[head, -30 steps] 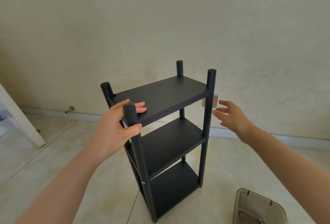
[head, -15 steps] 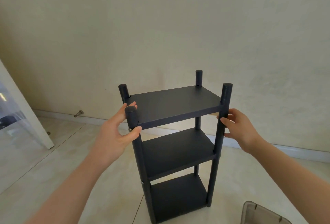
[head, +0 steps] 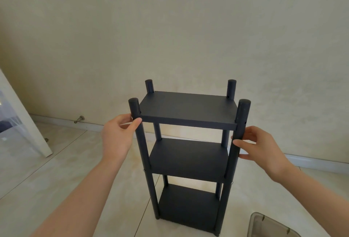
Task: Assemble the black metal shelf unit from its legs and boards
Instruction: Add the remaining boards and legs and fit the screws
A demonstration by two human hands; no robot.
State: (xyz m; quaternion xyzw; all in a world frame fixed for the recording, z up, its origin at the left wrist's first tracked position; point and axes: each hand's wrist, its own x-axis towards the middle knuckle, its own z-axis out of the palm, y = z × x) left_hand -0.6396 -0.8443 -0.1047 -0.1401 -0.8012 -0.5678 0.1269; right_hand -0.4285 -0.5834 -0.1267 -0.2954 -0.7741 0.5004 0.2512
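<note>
shelf unit (head: 188,108) upright, hands gripping front legs, tray (head: 272,227) cropped

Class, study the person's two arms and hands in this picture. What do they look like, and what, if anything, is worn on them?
The left hand and right hand are bare: no gloves, rings, watch or bracelet show. The left forearm and right forearm are uncovered to the picture's edge, with no sleeve in view.
</note>
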